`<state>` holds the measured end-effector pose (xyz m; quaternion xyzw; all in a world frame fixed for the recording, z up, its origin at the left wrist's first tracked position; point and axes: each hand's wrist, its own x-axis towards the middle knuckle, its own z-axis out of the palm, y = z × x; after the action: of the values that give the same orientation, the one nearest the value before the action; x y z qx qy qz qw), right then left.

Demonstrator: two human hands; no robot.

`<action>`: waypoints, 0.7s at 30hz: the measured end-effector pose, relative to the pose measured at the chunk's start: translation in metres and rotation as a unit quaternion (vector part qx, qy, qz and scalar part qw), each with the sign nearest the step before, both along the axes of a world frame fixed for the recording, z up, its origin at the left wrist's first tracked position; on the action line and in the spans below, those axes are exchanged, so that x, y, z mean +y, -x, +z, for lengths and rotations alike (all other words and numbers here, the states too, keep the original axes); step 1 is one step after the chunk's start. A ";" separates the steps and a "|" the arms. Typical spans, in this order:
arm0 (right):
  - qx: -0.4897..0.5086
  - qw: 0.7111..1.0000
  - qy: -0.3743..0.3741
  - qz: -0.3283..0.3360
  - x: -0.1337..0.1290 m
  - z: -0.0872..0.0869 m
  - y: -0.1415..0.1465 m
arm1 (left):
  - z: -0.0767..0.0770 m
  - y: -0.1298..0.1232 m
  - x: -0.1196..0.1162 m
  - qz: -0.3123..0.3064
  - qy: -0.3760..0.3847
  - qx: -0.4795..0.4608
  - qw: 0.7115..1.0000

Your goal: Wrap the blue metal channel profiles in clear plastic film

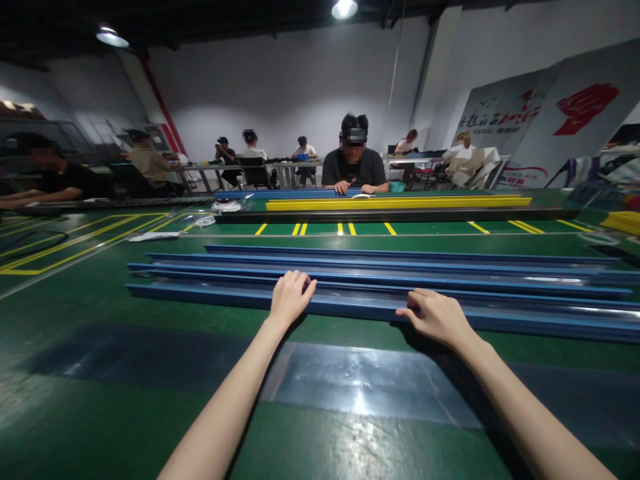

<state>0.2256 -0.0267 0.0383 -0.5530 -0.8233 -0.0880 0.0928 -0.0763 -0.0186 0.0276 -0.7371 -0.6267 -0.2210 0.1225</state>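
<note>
Several long blue channel strips lie side by side across the green table. The nearest blue channel has raised edges and a shiny trough. My left hand is closed over this strip left of the middle, its fingers curled across the trough. Farther right, my right hand grips the near wall of the same strip, fingers bent over the edge and thumb on the front side. The fingertips of both hands are partly hidden. Just behind lie the other blue channels, parallel and close to it.
A shiny clear film strip lies on the green table before me. Beyond the blue channels are a black strip and a yellow strip. A co-worker sits opposite, with crumpled clear plastic to the left.
</note>
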 end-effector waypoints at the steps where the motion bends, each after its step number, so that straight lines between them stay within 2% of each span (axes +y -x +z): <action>1: -0.002 1.000 0.001 0.004 0.001 0.000 -0.002 | -0.002 -0.003 0.002 0.002 -0.009 0.000 1.000; 4: -0.007 1.000 0.003 -0.001 0.004 0.000 -0.012 | -0.006 -0.013 0.007 0.006 -0.027 -0.026 0.999; 8: 0.012 0.999 -0.013 -0.028 0.008 -0.005 -0.032 | -0.007 -0.030 0.014 -0.027 -0.021 -0.040 0.999; 11: 0.028 0.999 -0.019 -0.024 0.012 -0.009 -0.042 | -0.007 -0.036 0.017 -0.037 -0.021 -0.045 0.998; 15: 0.044 0.998 -0.001 0.045 0.018 -0.008 -0.044 | -0.004 -0.024 0.017 -0.058 -0.016 -0.027 0.998; 18: 0.061 0.992 -0.034 0.106 0.027 -0.006 -0.038 | -0.003 -0.012 0.018 -0.015 -0.011 -0.007 1.000; 21: 0.060 0.990 -0.068 0.106 0.039 -0.008 -0.029 | -0.002 -0.009 0.021 -0.003 -0.007 -0.002 1.000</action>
<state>0.2546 0.0123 0.0302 -0.4596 -0.8623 -0.1001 0.1878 -0.0675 0.0020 0.0252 -0.7377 -0.6230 -0.2275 0.1260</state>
